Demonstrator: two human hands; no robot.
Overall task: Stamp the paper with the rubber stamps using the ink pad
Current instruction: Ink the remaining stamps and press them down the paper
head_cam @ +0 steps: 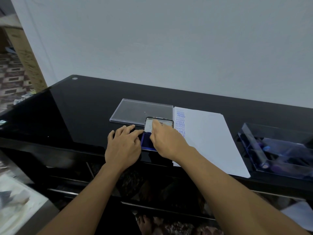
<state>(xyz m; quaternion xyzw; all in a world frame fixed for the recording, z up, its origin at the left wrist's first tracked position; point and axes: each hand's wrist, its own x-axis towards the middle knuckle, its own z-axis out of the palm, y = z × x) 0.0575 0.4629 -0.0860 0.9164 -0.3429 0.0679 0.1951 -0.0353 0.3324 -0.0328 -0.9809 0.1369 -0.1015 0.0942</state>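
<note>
The ink pad (147,141) sits open near the front edge of a glossy black table (81,106), just left of the paper (208,138) and touching or almost touching its left margin. Its blue inking surface faces up, and its long side appears to run left to right, though the hands cover much of it. Its lid (166,122) is hinged at the far side and stands tilted up, with the pale inner face turned toward the person. The left hand (122,146) lies flat on the table left of the pad with its fingers straight and spread, and its index fingertip touches the pad's far-left corner. The right hand (167,141) reaches over the pad from the right with its fingers bunched and bent, the tips against the inner face of the lid. I cannot tell whether they pinch the lid or only touch it, since the thumb is hidden. The paper is a white sheet whose long axis runs near to far, slanting a little rightward toward the near end, where it hangs slightly over the table edge. A column of blue stamped words (180,123) runs down its far-left margin, reading AMENDED and then SAMPLE. A clear flat cover (135,110) lies just beyond the pad. A clear box (264,164) stands to the right of the paper, and its contents are too blurred to name.
</note>
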